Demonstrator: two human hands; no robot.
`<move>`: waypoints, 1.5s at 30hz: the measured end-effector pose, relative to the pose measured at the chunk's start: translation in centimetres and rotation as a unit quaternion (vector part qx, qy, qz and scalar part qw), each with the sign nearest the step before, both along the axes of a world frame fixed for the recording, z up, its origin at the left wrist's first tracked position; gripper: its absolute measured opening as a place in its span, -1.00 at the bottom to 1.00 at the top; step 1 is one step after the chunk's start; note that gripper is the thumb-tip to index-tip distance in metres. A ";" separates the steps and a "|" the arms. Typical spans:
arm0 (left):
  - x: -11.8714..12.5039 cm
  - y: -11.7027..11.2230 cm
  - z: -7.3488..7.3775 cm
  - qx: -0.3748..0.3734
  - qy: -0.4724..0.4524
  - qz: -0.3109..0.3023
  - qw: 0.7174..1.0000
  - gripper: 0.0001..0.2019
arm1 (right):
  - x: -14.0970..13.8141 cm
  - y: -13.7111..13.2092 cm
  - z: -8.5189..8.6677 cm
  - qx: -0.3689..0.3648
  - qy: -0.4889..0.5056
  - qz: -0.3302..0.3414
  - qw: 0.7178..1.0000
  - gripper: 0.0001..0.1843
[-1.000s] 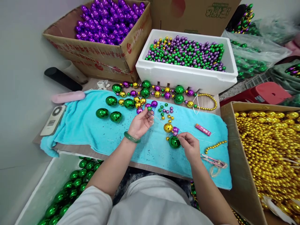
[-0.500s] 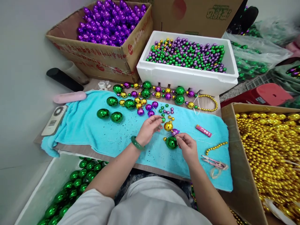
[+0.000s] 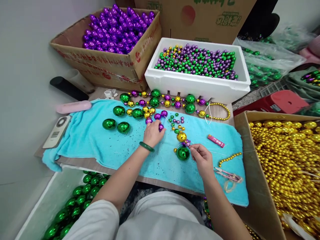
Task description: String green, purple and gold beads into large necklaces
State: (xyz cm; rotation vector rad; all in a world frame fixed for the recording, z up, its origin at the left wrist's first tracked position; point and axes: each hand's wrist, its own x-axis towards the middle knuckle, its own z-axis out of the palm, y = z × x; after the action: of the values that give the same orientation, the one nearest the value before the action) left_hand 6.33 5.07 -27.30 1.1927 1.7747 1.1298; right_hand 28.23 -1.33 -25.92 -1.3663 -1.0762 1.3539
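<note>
My left hand (image 3: 152,134) is over the turquoise towel (image 3: 120,150), thumb and fingers around a shiny purple bead (image 3: 161,127). Two more purple beads (image 3: 157,116) lie just beyond the fingers. With fingertips pinched, my right hand (image 3: 202,158) grips a bead strand beside its purple part (image 3: 186,143). A large green bead (image 3: 183,153) lies against that part. Farther up the strand come a gold bead (image 3: 181,136) and a small green bead (image 3: 176,131), with a pale thread end (image 3: 168,119) beyond them. My right fingertips hide the exact grip.
Behind the towel lie finished-looking bead strands (image 3: 166,100), a white foam box (image 3: 197,83) of small beads and a carton (image 3: 100,66) of purple ones. Thread snips (image 3: 228,175), a pink lighter-sized packet (image 3: 216,140) and a short gold strand (image 3: 230,158) lie rightward. Gold beads fill another carton (image 3: 260,180).
My left hand has let go of the strand's end near the small green bead and moved left onto a purple bead, which has shifted slightly toward me. My right hand keeps its pinch.
</note>
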 end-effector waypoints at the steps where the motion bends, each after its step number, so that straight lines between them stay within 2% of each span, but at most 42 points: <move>1: -0.1 0.0 0.2 0.002 -0.071 0.020 0.997 -0.72 | 0.0 0.0 0.1 0.001 0.001 0.003 1.000 -0.69; 3: -0.5 0.1 0.9 -0.012 -0.247 0.051 0.968 -0.76 | 0.0 -0.2 0.2 0.001 0.003 0.012 1.000 -0.71; 5: -0.9 0.2 2.0 -0.044 -0.415 0.070 0.906 -0.85 | 0.0 -0.3 0.3 0.008 -0.001 0.019 1.000 -0.74; 7: -1.4 0.3 3.1 -0.060 -0.522 0.088 0.846 -0.95 | 0.0 -0.3 0.3 0.017 -0.008 0.022 1.000 -0.76; 9: -1.6 0.4 4.0 -0.058 -0.568 0.113 0.813 -0.88 | -0.1 -0.3 0.3 0.024 -0.017 0.024 0.999 -0.78; 13: -1.5 0.2 4.6 -0.052 -0.593 0.136 0.792 -0.83 | -0.2 -0.2 0.3 0.024 -0.024 0.034 0.999 -0.79; 18: -1.2 -0.1 4.6 -0.043 -0.601 0.132 0.787 -0.89 | -0.4 -0.2 0.3 0.024 -0.031 0.034 0.999 -0.79; 27: -1.0 -0.3 5.0 -0.042 -0.593 0.147 0.790 -0.84 | -0.5 -0.3 0.5 0.022 -0.036 0.035 0.998 -0.79; 31: -1.1 -0.3 4.9 -0.044 -0.590 0.145 0.793 -0.89 | -0.5 -0.3 0.5 0.017 -0.035 0.028 0.999 -0.79; 34: -1.1 -0.7 4.8 -0.020 -0.571 0.121 0.811 -0.98 | -0.6 -0.3 0.4 0.018 -0.034 0.024 0.999 -0.79; 40: 0.0 -1.9 4.4 0.079 -0.499 0.039 0.862 -0.68 | -0.7 -0.3 0.1 0.029 -0.035 0.021 0.999 -0.77; 45: 0.6 -3.0 5.0 0.107 -0.450 0.001 0.887 -0.60 | -0.7 -0.2 0.0 0.027 -0.019 0.028 0.999 -0.76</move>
State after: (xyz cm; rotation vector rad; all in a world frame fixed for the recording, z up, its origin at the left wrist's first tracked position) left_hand 6.93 2.04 -22.27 0.5849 0.9454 1.5679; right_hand 27.53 -1.50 -25.95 -1.3359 -1.1753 1.3355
